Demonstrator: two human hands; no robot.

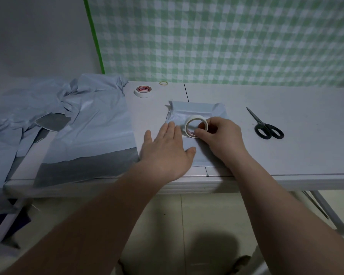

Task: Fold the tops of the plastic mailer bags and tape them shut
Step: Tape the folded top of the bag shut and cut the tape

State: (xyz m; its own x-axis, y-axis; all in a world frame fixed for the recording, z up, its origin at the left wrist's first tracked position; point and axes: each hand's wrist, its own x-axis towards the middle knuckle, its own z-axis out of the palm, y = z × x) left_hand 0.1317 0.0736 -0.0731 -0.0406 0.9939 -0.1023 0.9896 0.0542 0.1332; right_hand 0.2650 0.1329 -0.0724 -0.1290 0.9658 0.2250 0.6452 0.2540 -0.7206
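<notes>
Right hand (220, 135) pinches white masking-tape roll (196, 127), upright on folded pale-blue plastic mailer bag (197, 110) | left hand (167, 147) flat, fingers straight, pressing bag's left side | bag mid white table (286, 135) | black scissors (266, 126) right | second tape roll (144, 91), loose mailers (91, 126) left

I log: mailer bag (195, 109), thin plastic, slight sheen, creased; tape roll (194, 117), matt, paper-like; scissors (261, 123), dark metal blades, black plastic handles; table (286, 120), smooth matt white; backdrop (226, 36), checked cloth.
</notes>
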